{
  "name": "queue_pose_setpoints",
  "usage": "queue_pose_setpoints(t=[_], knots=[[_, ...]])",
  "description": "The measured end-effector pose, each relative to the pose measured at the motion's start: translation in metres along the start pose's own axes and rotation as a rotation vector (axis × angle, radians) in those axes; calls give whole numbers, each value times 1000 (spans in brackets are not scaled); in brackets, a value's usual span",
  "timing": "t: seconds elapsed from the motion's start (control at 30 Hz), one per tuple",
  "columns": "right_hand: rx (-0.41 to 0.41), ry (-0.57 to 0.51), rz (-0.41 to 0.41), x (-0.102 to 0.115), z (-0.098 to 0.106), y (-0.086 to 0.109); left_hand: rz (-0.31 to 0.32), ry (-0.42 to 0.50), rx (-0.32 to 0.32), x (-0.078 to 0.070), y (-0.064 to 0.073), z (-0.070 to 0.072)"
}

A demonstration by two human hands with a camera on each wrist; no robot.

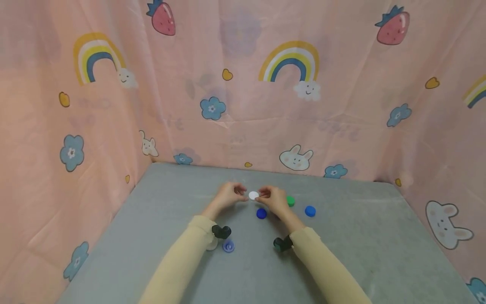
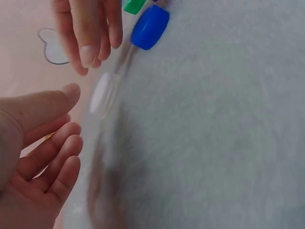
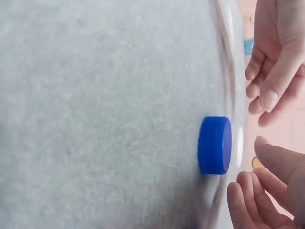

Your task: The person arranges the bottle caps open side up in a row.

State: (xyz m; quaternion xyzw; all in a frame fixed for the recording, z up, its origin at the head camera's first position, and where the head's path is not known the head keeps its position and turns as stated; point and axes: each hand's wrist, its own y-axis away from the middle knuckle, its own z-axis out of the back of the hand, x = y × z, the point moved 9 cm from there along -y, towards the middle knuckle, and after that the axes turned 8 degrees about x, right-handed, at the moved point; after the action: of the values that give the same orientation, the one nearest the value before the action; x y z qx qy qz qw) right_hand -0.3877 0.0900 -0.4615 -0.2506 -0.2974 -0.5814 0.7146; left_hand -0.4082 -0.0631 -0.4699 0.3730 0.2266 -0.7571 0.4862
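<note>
A round white cap (image 1: pixel 253 195) lies on the grey tabletop between the two hands. Just left of it is my left hand (image 1: pixel 228 194), its thumb and fingers apart and loosely bent around nothing. From the other side my right hand (image 1: pixel 274 200) reaches in, fingertips right at the cap's edge in the head view. In the left wrist view the white cap (image 2: pixel 102 94) shows in full, with both hands' fingers beside and above it and none around it. A dark blue cap (image 1: pixel 261 213) with a ridged side sits nearer me, below the right hand.
Right of the right hand are a green cap (image 1: pixel 290 201), partly hidden, and a brighter blue cap (image 1: pixel 310 211). A light purple cap (image 1: pixel 228 246) lies near the left wrist, beside a whitish round thing (image 1: pixel 211 244) half covered by the sleeve. Pink printed curtain (image 1: pixel 243 139) encloses the table.
</note>
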Motion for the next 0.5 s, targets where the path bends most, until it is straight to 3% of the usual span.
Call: queue_pose_setpoints(t=[0.23,0.5], knots=[[9,-6,-27,-3,-6,-4,0,85,-46,5,-10,-9],[28,-30,-87,-13,-13,-8,33,38,-68,5,-11,-16]])
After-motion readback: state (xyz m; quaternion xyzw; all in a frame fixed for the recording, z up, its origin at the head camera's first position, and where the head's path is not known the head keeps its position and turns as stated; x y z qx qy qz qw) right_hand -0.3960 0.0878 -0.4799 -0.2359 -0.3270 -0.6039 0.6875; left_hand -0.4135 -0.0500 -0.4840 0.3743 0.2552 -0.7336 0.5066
